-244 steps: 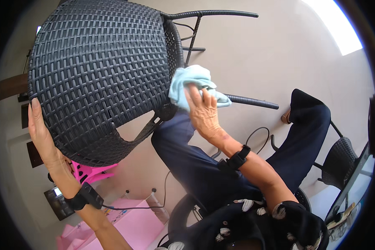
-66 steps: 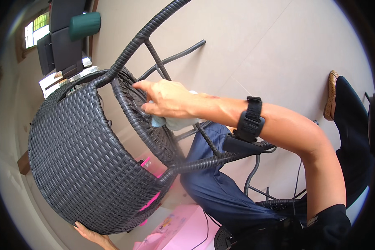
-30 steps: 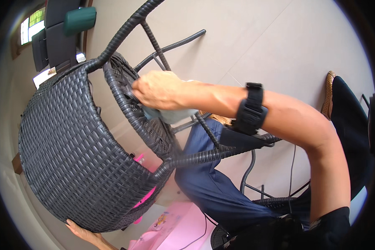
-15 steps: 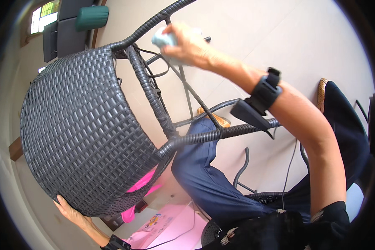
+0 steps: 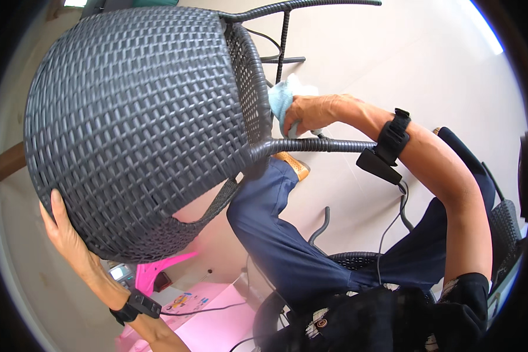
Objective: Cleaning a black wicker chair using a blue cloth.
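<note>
A dark grey woven wicker chair (image 5: 141,123) lies tipped on its side, its legs (image 5: 322,145) pointing right. My left hand (image 5: 67,234) grips the lower left edge of its curved woven body, fingertips resting on the weave. My right hand (image 5: 305,113) is closed around a crumpled light blue cloth (image 5: 281,98). It presses the cloth at the underside of the seat, between the upper and lower legs. Part of the cloth is hidden by my fingers.
My legs in dark blue trousers (image 5: 264,205) are below the chair. A pink box (image 5: 217,317) and a bright pink object (image 5: 158,271) are at the lower left. A dark wicker seat (image 5: 358,261) is beneath me. Cables (image 5: 387,234) run from my wrist straps.
The chair has turned, so its woven body now reaches further up and right. My right hand with the cloth has moved down from the upper leg to the seat's underside. My left hand has risen.
</note>
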Tool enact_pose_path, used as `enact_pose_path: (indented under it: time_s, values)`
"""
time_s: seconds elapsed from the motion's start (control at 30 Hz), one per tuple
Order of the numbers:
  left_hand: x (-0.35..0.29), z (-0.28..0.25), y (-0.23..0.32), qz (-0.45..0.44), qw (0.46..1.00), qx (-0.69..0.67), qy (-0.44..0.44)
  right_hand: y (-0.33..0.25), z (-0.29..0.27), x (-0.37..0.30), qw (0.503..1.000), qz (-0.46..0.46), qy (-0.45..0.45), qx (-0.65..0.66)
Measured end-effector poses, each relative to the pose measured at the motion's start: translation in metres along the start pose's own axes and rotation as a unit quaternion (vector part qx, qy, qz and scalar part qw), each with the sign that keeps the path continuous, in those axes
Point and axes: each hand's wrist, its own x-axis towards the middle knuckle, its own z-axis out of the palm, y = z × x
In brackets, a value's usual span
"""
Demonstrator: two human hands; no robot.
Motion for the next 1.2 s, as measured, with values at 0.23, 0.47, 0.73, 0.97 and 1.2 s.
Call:
enact_pose_path:
  time_s: [0.23,0.47,0.73,0.97,1.2]
  values:
    - [-0.01,0.007,0.01,0.01,0.995,-0.093,-0.023,-0.045,-0.018,-0.056,0.971,0.172,0.001,0.164]
    - [0.003,-0.002,-0.002,0.039,0.978,-0.17,-0.118,-0.058,0.031,-0.115,0.937,0.162,0.309,-0.006]
    - [-0.017,-0.015,-0.014,0.04,0.955,-0.254,-0.15,-0.04,0.115,-0.174,0.893,0.227,0.388,-0.003]
    - [-0.14,-0.021,-0.138,0.028,0.984,-0.03,-0.173,-0.028,0.125,-0.169,0.869,0.214,0.445,0.037]
    - [-0.187,0.04,-0.228,0.002,0.966,-0.098,-0.239,0.008,0.132,-0.164,0.82,0.248,0.517,-0.011]
